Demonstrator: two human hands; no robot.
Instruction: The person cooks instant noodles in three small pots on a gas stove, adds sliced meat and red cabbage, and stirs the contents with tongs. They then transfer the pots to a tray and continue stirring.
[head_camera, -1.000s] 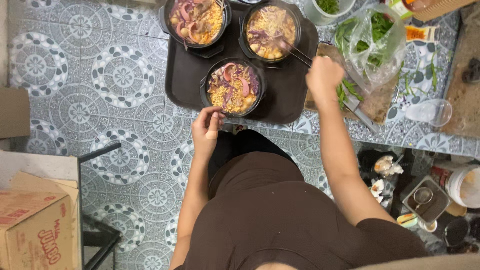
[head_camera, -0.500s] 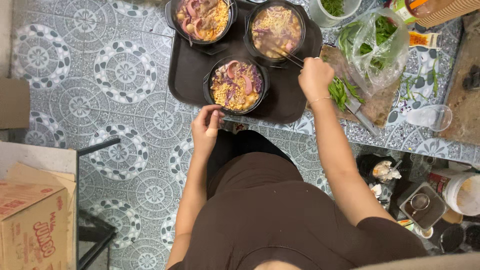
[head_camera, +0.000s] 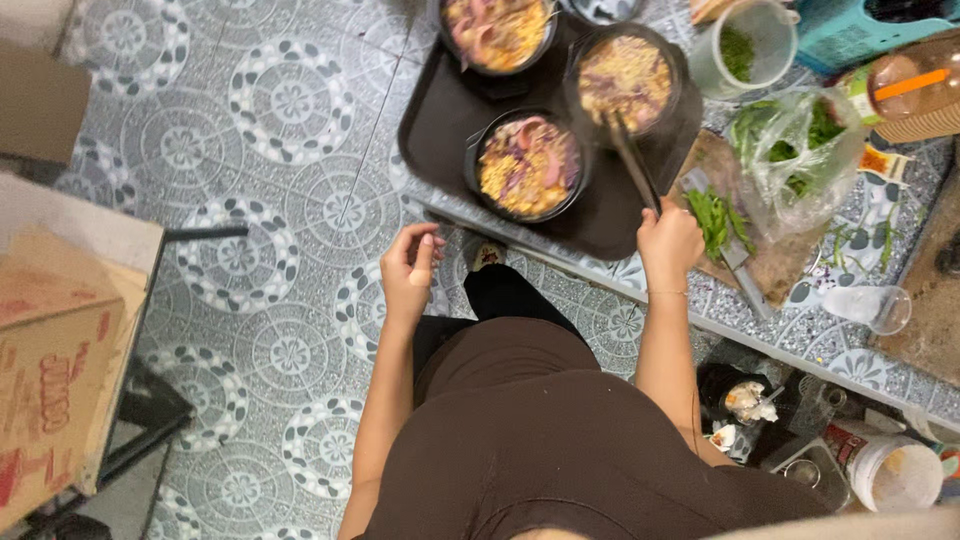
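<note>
- The right hand (head_camera: 668, 238) is clenched around a pair of dark chopsticks (head_camera: 632, 165), gripping them at the top end so that the tips reach forward into the far-right bowl (head_camera: 626, 78); holding them high up keeps the fingers clear of the food.
- That bowl holds yellow noodles with purple and pink pieces, and the chopsticks look blurred (probably in motion, though one frame cannot settle it).
- The left hand (head_camera: 409, 268) holds nothing: its fingers are loosely curled, and it hovers just off the near edge of the tray (head_camera: 440, 110), apart from everything.
- Three dark bowls sit together on the dark tray, which lets them be carried as one load: the near bowl (head_camera: 528, 165) in the middle, another bowl (head_camera: 497, 32) at the far left, and the one being worked on.
- The tray rests on a tiled tabletop (head_camera: 250, 110) patterned with grey-blue circles.
- To the right of the tray, within easy reach of the right hand, a cutting board (head_camera: 765, 265) carries green herbs (head_camera: 712, 215) and a knife (head_camera: 745, 285); a clear bag of greens (head_camera: 795, 150) lies over its far end.
- A tub of chopped herbs (head_camera: 745, 45) stands beyond the bag (garnish kept near the bowls).
- A cardboard box (head_camera: 50, 370) sits low on the left.
</note>
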